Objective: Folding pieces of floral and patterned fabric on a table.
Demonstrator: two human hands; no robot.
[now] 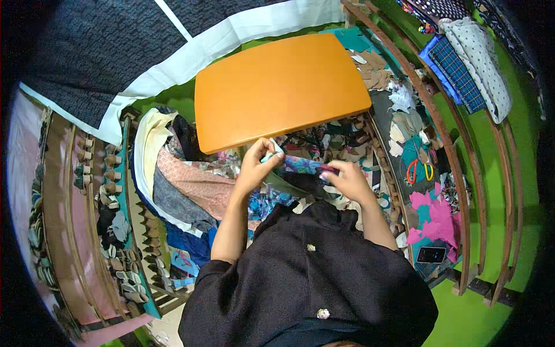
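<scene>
My left hand (pixel 258 165) is closed in a pinch on a small pale blue piece of cloth (pixel 271 155), just in front of the table's near edge. A narrow strip of blue and purple patterned fabric (pixel 303 166) stretches across between my hands. At its other end my right hand (pixel 349 182) has its fingers closed on the strip. Whether the pale piece is joined to the strip I cannot tell. Some dark green cloth (pixel 284 184) hangs below the strip, partly hidden.
An orange table (pixel 283 87) stands ahead. Draped fabrics (pixel 193 182) lie at left, beside racks of shoe-like pieces (pixel 134 277). On the right bench are scissors (pixel 411 172) with red and yellow handles, pink scraps (pixel 438 217) and a phone (pixel 431 254). Wooden rails (pixel 451 150) run beyond.
</scene>
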